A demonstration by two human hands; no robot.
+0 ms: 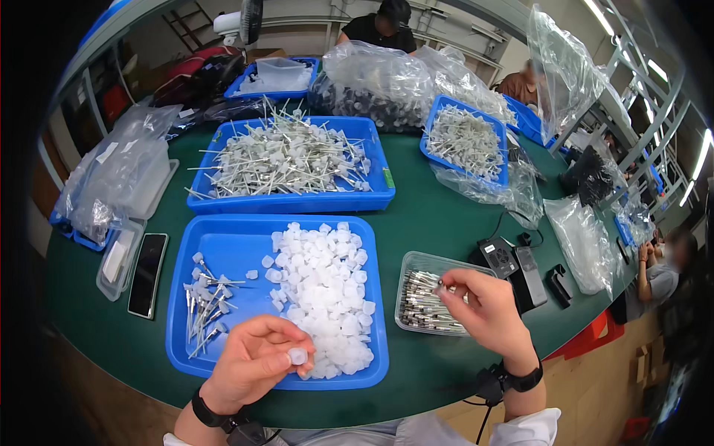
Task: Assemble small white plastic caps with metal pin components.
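Note:
Between the thumb and fingers of my left hand (253, 364) is a small translucent white plastic cap (297, 356), held over the front edge of a blue tray (178, 312). Many loose white caps (327, 290) fill that tray's right side, and several capped metal rods (204, 305) lie on its left. My right hand (487, 308) is closed in a pinch above a clear plastic box (405, 286) packed with thin metal rods (428, 301). A small metallic tip shows at its fingertips, seemingly one rod; the rest is hidden.
Behind stands a blue bin (297, 202) heaped with capped rods, and another blue tray (503, 160) sits farther right. A phone (149, 275) lies left, by a small clear case (111, 271). Black devices (524, 275) and a cable are at right. Plastic bags and other people surround the green table.

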